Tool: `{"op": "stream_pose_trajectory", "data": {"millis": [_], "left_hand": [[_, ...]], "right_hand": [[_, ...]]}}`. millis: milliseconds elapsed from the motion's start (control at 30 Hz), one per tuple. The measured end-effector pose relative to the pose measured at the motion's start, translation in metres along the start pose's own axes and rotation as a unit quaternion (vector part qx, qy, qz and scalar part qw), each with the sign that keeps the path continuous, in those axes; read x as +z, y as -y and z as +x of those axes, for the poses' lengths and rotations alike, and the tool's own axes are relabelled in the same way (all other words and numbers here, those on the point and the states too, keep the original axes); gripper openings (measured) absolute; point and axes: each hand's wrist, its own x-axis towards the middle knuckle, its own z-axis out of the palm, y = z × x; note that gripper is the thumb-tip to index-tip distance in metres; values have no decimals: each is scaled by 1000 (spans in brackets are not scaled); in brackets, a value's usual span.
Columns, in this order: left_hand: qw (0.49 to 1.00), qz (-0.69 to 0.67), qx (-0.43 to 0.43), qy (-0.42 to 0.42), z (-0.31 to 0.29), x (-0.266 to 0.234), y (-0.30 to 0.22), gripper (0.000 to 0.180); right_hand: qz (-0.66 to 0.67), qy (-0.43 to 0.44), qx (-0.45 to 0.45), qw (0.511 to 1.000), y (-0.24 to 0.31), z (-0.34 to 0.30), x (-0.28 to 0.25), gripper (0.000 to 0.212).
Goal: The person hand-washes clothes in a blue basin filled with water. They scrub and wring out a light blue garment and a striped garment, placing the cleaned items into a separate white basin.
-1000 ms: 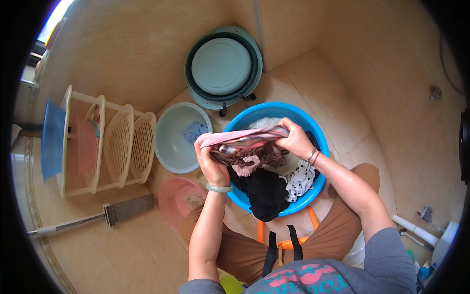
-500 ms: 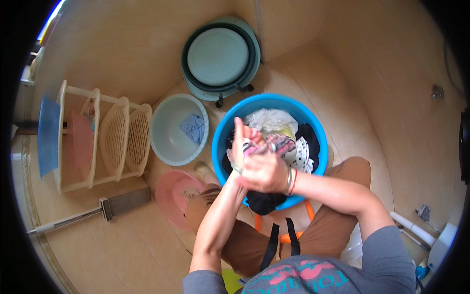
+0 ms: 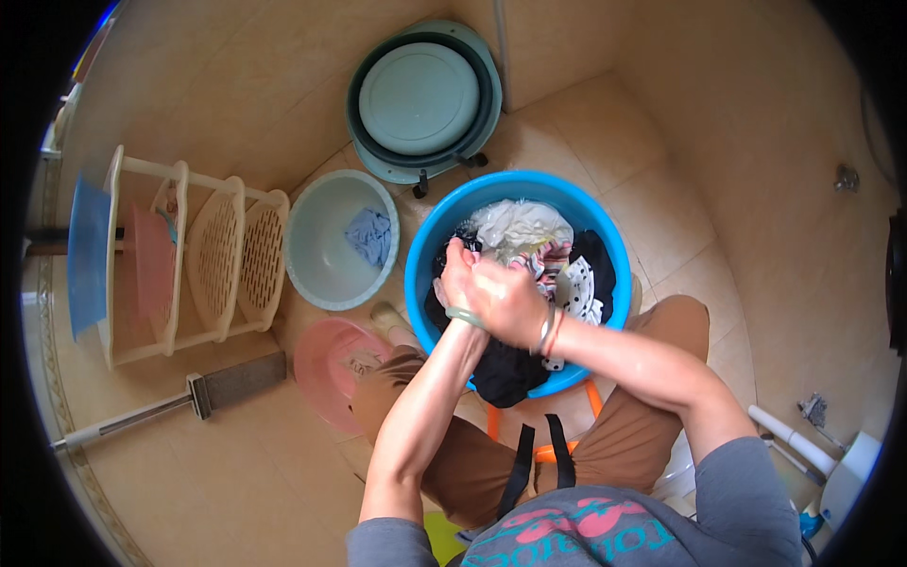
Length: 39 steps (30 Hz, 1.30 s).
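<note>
A large round blue plastic basin point(image 3: 562, 189) stands at the centre of the frame between the person's brown-trousered knees point(image 3: 675, 331), probably so that both arms reach it easily. The thin cloth striped in pink, white and black point(image 3: 548, 263) lies in it, right beside the hands, among a sheer white wet cloth point(image 3: 524, 227), a white cloth with black dots point(image 3: 578, 285) and black fabric point(image 3: 510, 371). The left hand point(image 3: 463, 283) and right hand point(image 3: 515, 300) press together above the heap, seemingly to work one against the other. The left fingers sit close together, partly hidden; the right ones are curled in and blurred. Whether either hand clamps the striped cloth, I cannot tell.
</note>
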Motion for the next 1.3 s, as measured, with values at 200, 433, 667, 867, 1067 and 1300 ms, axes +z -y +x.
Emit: {"op": "stream_pose_trajectory", "data": {"millis": [200,433,667,867,1067,1300], "left_hand": [[998,0,-62,-5,-22,15,26,34],[997,-76,22,-8,21,-16,12,36],[993,22,-81,79,-54,23,-18,38],[921,323,-89,201,-22,-21,-30,77],[887,289,-200,298,-26,-26,-19,24],[684,628,156,336,-33,-22,-39,30]], "right_hand": [[-90,53,145,984,-73,-10,0,22],[67,46,4,997,1,-4,-3,19],[44,116,304,945,-104,-8,-12,37],[69,90,-3,994,-40,8,-40,15],[27,196,-246,949,6,-32,-31,9],[117,111,112,980,-63,8,-56,44]]}}
